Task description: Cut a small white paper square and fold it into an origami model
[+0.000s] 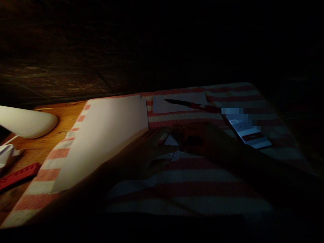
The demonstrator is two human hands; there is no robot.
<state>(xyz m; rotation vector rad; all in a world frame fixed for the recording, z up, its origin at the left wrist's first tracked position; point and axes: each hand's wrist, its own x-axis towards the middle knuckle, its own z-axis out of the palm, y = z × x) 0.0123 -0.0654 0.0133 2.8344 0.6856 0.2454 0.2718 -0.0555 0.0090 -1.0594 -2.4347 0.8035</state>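
Observation:
In deep shadow at the middle of the cloth, my left hand [149, 148] is closed around a small folded piece of white paper [171, 140]. My right hand [198, 136] meets it from the right, its fingers curled against the paper's right edge. Creased corners of the paper stick out below, between the two hands. Darkness hides most of the fingertips. Just beyond the hands, a knife [191, 104] with a dark blade and red handle lies across a white sheet [162, 105].
A striped towel [192, 187] covers the table. Large white sheets [108, 125] lie at left. A lit phone [249, 131] rests at right. On the wood at far left are a white lamp head [30, 121], crumpled paper [6, 155] and a red strip with notches [20, 176]. A dark wall [63, 77] stands behind.

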